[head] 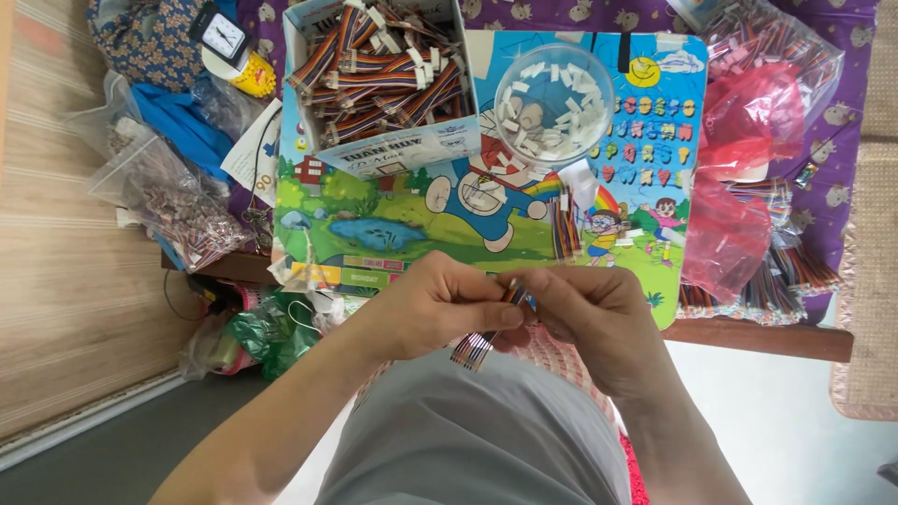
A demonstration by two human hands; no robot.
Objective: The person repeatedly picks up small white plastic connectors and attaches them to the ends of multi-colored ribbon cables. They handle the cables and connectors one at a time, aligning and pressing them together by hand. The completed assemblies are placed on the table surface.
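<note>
1. Both hands meet above the lap, at the near edge of the table: the left hand [440, 304] and the right hand [589, 313] each pinch the same short multicoloured ribbon cable [486, 337], grip clamped on it between thumb and fingertips.
2. The cable's loose, fanned end hangs below the left thumb, over the grey trousers [468, 440].
3. Just beyond the hands lies a colourful cartoon board [393, 224], covering the table [767, 339].
4. A small bunch of similar cables [565, 229] rests on the board, near the right hand.
5. Farther off stands a clear round tub [554, 103] of small white connector pieces.
6. To its left, a cardboard box [383, 79] is filled with finished cables.
7. Red and clear plastic bags [739, 187] with more cables lie on the right.
</note>
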